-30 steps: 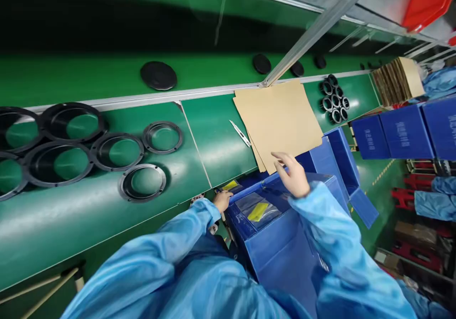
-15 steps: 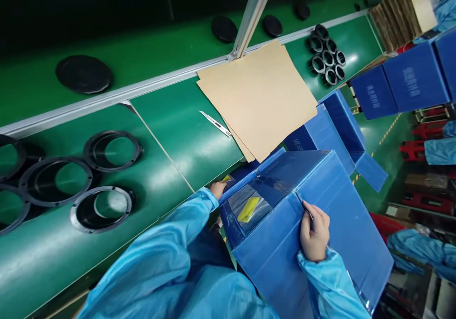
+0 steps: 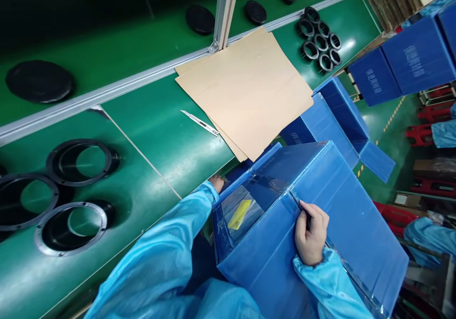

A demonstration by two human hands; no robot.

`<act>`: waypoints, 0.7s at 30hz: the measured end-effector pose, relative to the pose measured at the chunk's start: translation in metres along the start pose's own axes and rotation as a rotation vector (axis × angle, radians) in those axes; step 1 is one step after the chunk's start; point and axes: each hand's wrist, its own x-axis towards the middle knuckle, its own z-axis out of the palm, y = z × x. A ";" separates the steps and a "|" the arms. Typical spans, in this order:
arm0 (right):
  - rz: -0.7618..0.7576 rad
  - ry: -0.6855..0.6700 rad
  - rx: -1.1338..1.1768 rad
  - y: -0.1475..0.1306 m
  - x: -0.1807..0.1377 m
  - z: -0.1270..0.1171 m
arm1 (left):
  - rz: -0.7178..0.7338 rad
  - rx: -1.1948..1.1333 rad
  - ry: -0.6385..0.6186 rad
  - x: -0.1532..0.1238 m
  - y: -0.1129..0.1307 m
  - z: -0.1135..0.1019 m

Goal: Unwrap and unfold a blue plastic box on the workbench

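A large blue corrugated-plastic box (image 3: 263, 247) stands tilted in front of me, with clear tape and a yellow label (image 3: 240, 214) on its upper left side. My right hand (image 3: 311, 233) is closed around a thin dark pointed tool (image 3: 295, 199), whose tip touches the box near its top edge. Whether the tool is a blade or a pen I cannot make out. My left hand (image 3: 216, 183) grips the box's left edge by the flap, its fingertips partly hidden. A silver utility knife (image 3: 200, 122) lies on the green bench beside brown cardboard sheets (image 3: 245, 91).
Black flanged rings (image 3: 71, 228) stand on the green bench (image 3: 142, 205) at left, and smaller black rings (image 3: 320, 43) farther right. A metal post (image 3: 225, 14) rises behind the cardboard. Another blue box (image 3: 342, 114), open, lies beyond mine. Stacked blue boxes (image 3: 409, 67) and other people's blue sleeves (image 3: 432, 238) are at right.
The view has shifted, so the bench items sit farther left. Both hands keep their holds, and the tool's tip stays near the box's top edge.
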 end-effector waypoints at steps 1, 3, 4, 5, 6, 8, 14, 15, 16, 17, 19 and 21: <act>0.002 0.000 0.004 0.000 0.000 0.000 | -0.001 -0.026 0.003 0.000 0.001 -0.002; 0.005 0.000 0.012 0.002 -0.001 -0.001 | 0.022 -0.094 0.031 -0.008 0.002 -0.006; 0.004 0.000 0.015 0.003 -0.001 -0.001 | 0.047 -0.135 0.058 -0.017 0.002 -0.009; 0.002 -0.001 0.018 0.004 -0.001 -0.002 | 0.075 -0.179 0.092 -0.028 0.002 -0.013; -0.002 -0.002 0.020 0.004 -0.001 -0.002 | 0.103 -0.221 0.128 -0.042 0.002 -0.017; -0.011 -0.009 0.023 0.005 -0.001 -0.002 | 0.145 -0.300 0.198 -0.074 0.005 -0.028; -0.021 -0.006 0.023 0.004 0.000 -0.002 | 0.412 -0.531 0.441 -0.175 0.038 -0.075; -0.023 -0.004 0.021 0.004 0.000 -0.002 | 0.433 -0.523 0.459 -0.188 0.046 -0.083; -0.025 -0.002 0.018 0.005 0.000 -0.001 | 0.449 -0.512 0.470 -0.199 0.054 -0.090; -0.027 -0.002 0.017 0.005 -0.001 -0.001 | 0.467 -0.501 0.468 -0.208 0.061 -0.096; -0.028 -0.001 0.016 0.006 -0.001 -0.001 | 0.503 -0.461 0.430 -0.221 0.072 -0.106; -0.026 0.000 0.015 0.007 -0.002 0.000 | 0.512 -0.387 0.379 -0.229 0.079 -0.112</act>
